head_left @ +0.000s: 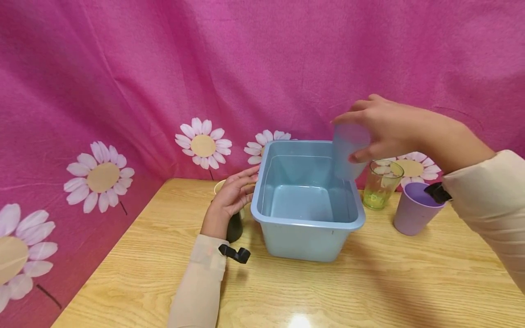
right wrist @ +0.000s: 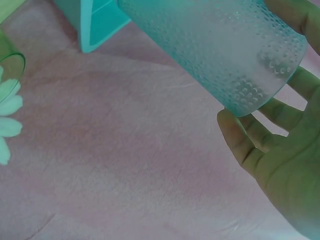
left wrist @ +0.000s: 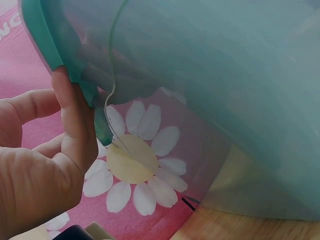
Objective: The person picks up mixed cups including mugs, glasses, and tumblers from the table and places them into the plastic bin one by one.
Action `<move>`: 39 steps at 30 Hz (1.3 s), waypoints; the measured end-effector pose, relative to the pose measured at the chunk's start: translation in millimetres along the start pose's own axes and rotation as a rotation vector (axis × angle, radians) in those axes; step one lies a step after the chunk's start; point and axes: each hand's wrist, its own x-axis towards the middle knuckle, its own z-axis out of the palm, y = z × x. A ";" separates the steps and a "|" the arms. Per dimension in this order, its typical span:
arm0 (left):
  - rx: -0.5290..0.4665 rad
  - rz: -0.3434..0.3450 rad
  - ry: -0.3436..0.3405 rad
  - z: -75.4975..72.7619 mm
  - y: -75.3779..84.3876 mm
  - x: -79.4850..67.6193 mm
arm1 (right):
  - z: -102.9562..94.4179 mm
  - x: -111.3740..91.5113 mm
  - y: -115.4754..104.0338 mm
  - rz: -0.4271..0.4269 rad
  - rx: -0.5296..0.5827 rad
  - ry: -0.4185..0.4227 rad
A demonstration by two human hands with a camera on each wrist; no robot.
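Observation:
A translucent blue cup (head_left: 344, 148) with a bumpy surface is in my right hand (head_left: 389, 125). That hand grips the upper end of the cup from above. The lower part of the cup overlaps the right inner wall and rim of a blue plastic basin (head_left: 303, 241). In the right wrist view, the dimpled cup (right wrist: 215, 50) slants, with fingertips and thumb around its near end. My left hand (head_left: 234, 196) touches the basin's left rim with extended fingers. From the left wrist, the rim (left wrist: 45, 35) shows against the fingertips.
Right of the basin stand a yellow-green clear glass (head_left: 377, 191) and a purple cup (head_left: 414, 214). A dark cup (head_left: 235, 228) is partly hidden behind my left wrist. A pink daisy-print cloth (head_left: 262, 68) hangs behind the wooden table (head_left: 135, 273).

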 end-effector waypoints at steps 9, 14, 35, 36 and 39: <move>0.001 0.004 -0.005 -1.7 0.0 0.7 | 9.5 4.9 -9.3 -0.008 0.036 0.007; 0.004 0.002 0.010 -0.6 0.2 0.6 | 19.2 5.6 -11.5 0.000 0.051 -0.001; -0.009 -0.003 0.007 0.5 1.0 1.0 | 76.2 1.7 -8.8 -0.007 0.083 -0.022; -0.008 -0.002 0.006 0.5 1.0 1.1 | 78.4 1.2 -8.9 -0.011 0.085 -0.021; -0.011 0.001 0.004 0.3 1.3 1.2 | 84.6 1.1 -9.3 -0.034 0.087 -0.007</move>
